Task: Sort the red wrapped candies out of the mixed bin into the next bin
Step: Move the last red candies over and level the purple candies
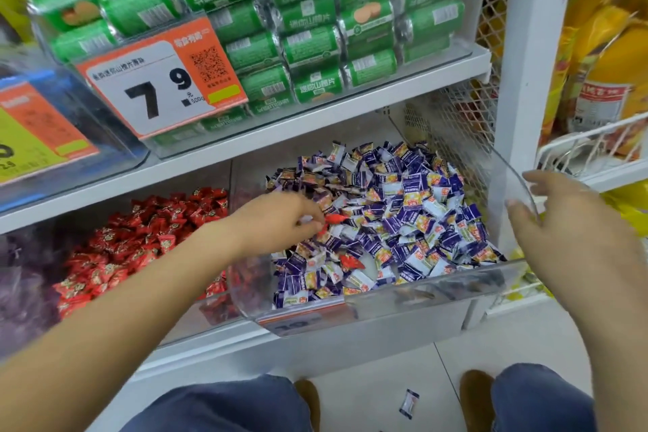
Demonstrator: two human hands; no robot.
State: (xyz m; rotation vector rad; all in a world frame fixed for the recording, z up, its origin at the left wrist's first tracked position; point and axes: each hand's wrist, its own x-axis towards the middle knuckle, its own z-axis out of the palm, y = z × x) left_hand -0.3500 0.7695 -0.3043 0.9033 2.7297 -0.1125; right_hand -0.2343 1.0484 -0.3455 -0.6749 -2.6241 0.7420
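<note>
At far left, a price label [35,137] in orange and yellow-green fronts a clear bin on the upper shelf [315,116]. Right of it, a larger price tag [157,81] reads 7 and 9 beside 1 QR code, fixed to the clear bin of green snack packs [305,10], which are stacked too densely to count. On the lower level, the next bin [210,305] holds a heap of red candies [140,238]; individual pieces are too many to count. The left hand [277,221] reaches over the mixed bin [420,295], its fingertips pinching 1 red wrapped candy [335,219] just above the pile. The pile consists of purple-and-white candies [403,214], too numerous to count. A 2nd red candy [350,261] lies on the pile near the front wall of the mixed bin. The right hand [568,231] holds nothing, with fingers spread and relaxed, its fingertips at the curved right wall of the mixed bin; whether they touch the wall cannot be told. On the floor below, 1 stray candy [408,403] lies between the person's 2 knees [224,407]. At far right, yellow bags [603,46] stand in a white wire basket [578,147].
</note>
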